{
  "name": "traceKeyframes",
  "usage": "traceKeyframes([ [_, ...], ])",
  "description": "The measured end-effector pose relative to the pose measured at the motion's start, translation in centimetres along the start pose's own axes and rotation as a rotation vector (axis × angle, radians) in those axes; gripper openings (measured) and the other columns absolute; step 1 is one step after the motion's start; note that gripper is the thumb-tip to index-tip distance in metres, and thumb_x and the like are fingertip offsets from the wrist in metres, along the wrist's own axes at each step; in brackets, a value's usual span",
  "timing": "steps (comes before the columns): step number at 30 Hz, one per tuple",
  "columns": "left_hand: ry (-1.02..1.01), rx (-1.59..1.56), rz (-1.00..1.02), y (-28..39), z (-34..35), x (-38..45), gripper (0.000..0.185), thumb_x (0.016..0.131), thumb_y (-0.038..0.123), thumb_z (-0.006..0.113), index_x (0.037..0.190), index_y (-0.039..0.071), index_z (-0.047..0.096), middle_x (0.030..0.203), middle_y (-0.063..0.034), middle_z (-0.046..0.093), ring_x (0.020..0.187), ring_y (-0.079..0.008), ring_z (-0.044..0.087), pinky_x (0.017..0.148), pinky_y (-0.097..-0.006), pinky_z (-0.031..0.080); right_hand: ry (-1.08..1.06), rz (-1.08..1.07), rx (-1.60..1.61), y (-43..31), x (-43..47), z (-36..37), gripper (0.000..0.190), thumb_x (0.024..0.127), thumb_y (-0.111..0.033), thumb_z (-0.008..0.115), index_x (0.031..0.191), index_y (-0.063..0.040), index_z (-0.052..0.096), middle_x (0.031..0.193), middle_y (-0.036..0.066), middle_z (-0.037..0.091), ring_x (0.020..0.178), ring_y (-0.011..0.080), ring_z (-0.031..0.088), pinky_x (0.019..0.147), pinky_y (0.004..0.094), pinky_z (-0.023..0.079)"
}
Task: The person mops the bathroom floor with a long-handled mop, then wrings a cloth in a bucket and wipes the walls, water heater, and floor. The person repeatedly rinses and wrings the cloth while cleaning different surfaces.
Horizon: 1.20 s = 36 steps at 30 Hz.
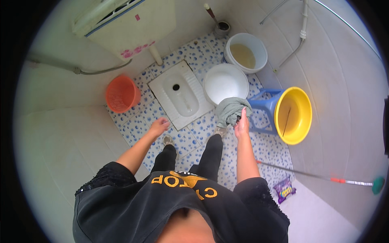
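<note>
A bunched grey-green cloth (231, 110) is held in my right hand (242, 125), over the near edge of a round white basin (226, 82). Something small and dark shows between the cloth and my fingers. My left hand (160, 126) hangs with curled fingers above the tiled floor, near the lower left edge of a white ceramic squat toilet (182, 94); no object shows in it. To the right of the cloth, a yellow basin (307, 117) with murky liquid and a thin dark line across it rests at a blue plastic stool (266, 106).
A white bucket (263, 54) of cloudy liquid and a toilet brush holder (221, 32) stand at the back. An orange-red basket (133, 94) is at the left wall. A long pole (301, 172) and a purple packet (284, 189) lie at the right. A cistern (130, 33) hangs above.
</note>
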<state>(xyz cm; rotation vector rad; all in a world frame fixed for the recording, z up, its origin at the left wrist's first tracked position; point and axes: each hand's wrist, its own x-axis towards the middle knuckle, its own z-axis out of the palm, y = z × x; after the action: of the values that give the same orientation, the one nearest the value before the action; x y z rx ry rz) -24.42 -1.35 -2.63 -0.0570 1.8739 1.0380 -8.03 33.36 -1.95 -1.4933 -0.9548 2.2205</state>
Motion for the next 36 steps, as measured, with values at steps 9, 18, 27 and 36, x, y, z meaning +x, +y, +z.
traceKeyframes([
  [9, -0.031, 0.013, -0.013, 6.6, 15.1, 2.7, 0.032, 0.085, 0.022, 0.061, 0.111, 0.004, 0.053, 0.085, -0.0053, 0.06, 0.076, -0.0129, 0.059, 0.067, -0.0278, 0.046, -0.244, 0.077, -0.962, -1.2, 13.0, -1.5, 0.062, 0.079, -0.041, 0.063, 0.13, -0.009, 0.045, 0.12, 0.015, 0.056, 0.108, 0.0297, 0.055, 0.087, 0.0417, 0.046],
  [18, 0.02, -0.049, -0.077, 4.2, 20.7, 7.3, 0.027, 0.087, 0.018, 0.06, 0.109, 0.004, 0.053, 0.083, -0.0042, 0.059, 0.076, -0.0123, 0.058, 0.071, -0.0261, 0.046, -0.249, -0.09, -1.532, -0.4, 21.3, -0.3, 0.07, 0.075, -0.028, 0.067, 0.138, -0.024, 0.035, 0.144, 0.016, 0.027, 0.122, 0.0399, 0.04, 0.096, 0.0459, 0.041],
  [27, 0.082, -0.325, -0.023, 2.0, 23.7, 18.1, 0.018, 0.091, 0.008, 0.055, 0.108, 0.002, 0.052, 0.086, -0.0013, 0.058, 0.082, -0.0089, 0.055, 0.077, -0.0232, 0.046, -0.435, -0.048, -2.045, 11.3, 36.5, -0.4, 0.08, 0.07, -0.025, 0.071, 0.138, -0.03, 0.029, 0.149, 0.009, 0.013, 0.127, 0.0393, 0.032, 0.094, 0.0597, 0.036],
  [36, -0.055, -0.426, -0.099, 7.9, 24.0, 25.6, 0.025, 0.092, 0.018, 0.056, 0.109, 0.0, 0.054, 0.098, -0.002, 0.058, 0.092, -0.0101, 0.056, 0.085, -0.0234, 0.044, -0.441, 0.068, -1.744, 17.3, 48.6, -3.7, 0.064, 0.071, -0.035, 0.071, 0.126, -0.013, 0.046, 0.129, 0.015, 0.043, 0.11, 0.0309, 0.051, 0.09, 0.044, 0.042],
])
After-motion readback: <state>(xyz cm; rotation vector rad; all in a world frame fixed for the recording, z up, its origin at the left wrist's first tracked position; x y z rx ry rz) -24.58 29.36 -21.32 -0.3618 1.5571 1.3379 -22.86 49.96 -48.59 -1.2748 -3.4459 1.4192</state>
